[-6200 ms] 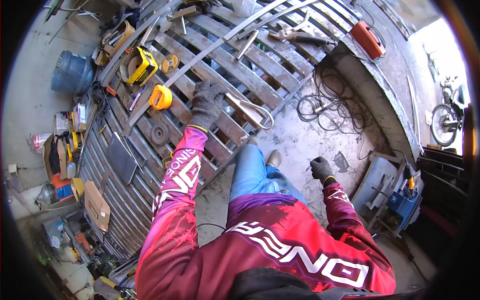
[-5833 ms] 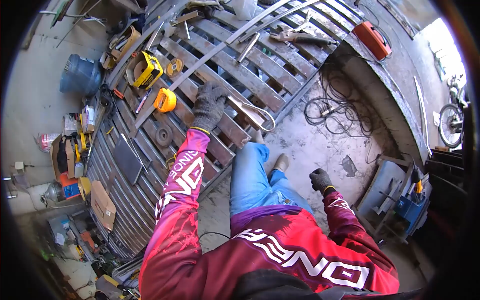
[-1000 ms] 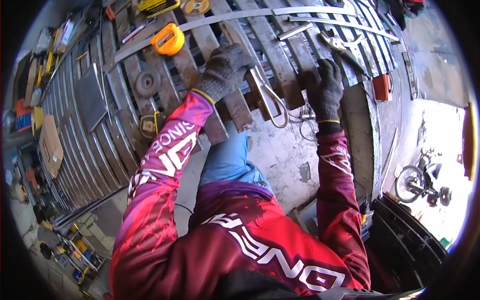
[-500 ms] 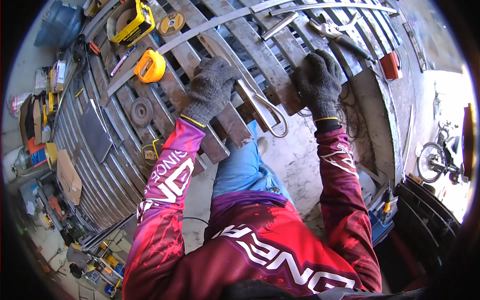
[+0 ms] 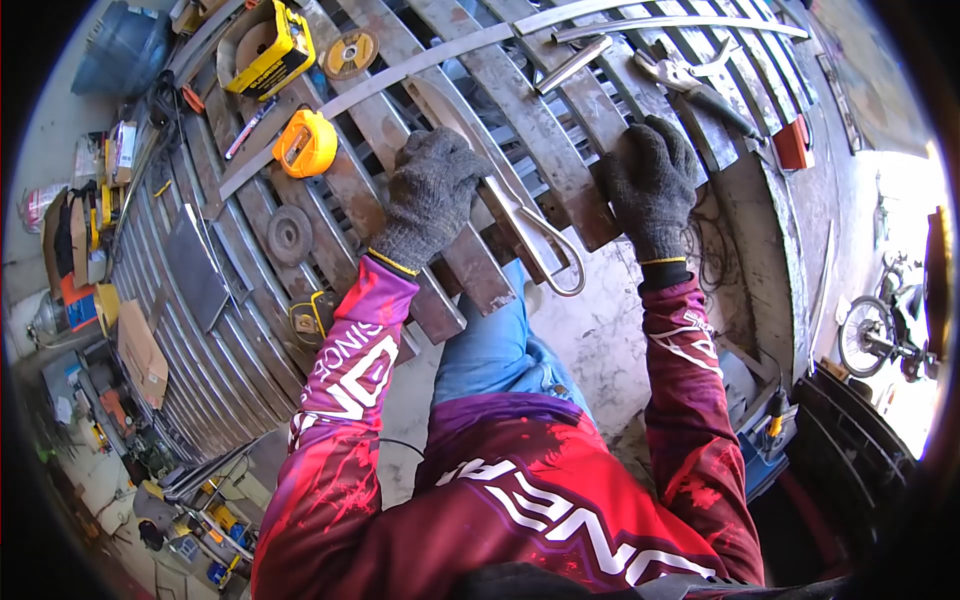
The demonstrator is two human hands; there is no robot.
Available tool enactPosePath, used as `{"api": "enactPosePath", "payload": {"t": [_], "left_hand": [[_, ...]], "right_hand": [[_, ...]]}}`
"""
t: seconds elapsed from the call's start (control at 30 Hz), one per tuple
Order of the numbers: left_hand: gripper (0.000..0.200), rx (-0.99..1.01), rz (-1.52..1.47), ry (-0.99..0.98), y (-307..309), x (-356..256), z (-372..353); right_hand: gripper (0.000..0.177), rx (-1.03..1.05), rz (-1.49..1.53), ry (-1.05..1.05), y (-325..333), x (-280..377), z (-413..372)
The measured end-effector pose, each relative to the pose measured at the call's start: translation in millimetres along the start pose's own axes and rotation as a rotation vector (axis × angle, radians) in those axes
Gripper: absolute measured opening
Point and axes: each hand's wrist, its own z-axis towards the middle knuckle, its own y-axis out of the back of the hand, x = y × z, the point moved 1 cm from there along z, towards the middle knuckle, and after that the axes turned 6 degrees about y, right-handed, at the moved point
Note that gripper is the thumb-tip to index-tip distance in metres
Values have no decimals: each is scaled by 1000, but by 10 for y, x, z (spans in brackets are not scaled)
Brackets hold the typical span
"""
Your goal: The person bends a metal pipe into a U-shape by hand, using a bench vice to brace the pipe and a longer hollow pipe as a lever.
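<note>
Both my hands wear dark grey knit gloves. My left hand point(image 5: 430, 195) lies palm down on a bent flat metal strip with a looped end point(image 5: 545, 240), pressing it on the rusty flat bars of a metal gate frame point(image 5: 360, 190). My right hand point(image 5: 652, 185) rests on the near end of another flat bar point(image 5: 575, 165) of the same frame, fingers curled over it. An orange tape measure point(image 5: 306, 144) lies just left of my left hand.
On the frame lie a yellow angle grinder point(image 5: 265, 45), cutting discs point(image 5: 289, 234), pliers point(image 5: 690, 85) and a long curved strip point(image 5: 430, 55). An orange box point(image 5: 793, 143) and cables sit right. Corrugated sheets point(image 5: 200, 330) and clutter lie left. A motorcycle point(image 5: 885, 325) stands far right.
My right hand came up from beside my leg onto the end of a flat bar. My left hand stays on the looped strip. My head moved closer over the frame.
</note>
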Motion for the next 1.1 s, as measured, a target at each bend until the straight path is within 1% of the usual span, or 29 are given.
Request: {"api": "enactPosePath", "payload": {"t": [0.4,0.7,0.83,0.93,1.03,1.1], "left_hand": [[17,0,19,-25,-2,25,1],[18,7,20,1,-23,40,-17],[18,-33,-5,-61,-62,85,-43],[15,-77,-13,-15,-106,95,-59],[14,-80,-12,59,-69,35,-71],[14,-91,-15,68,-102,63,-84]], "right_hand": [[46,15,4,-4,33,29,19],[44,-2,32,-4,27,22,10],[44,19,53,-46,19,28,5],[42,11,10,-27,-16,25,-6],[42,20,-1,0,-48,-16,-17],[42,24,-6,17,-52,-17,-14]]}}
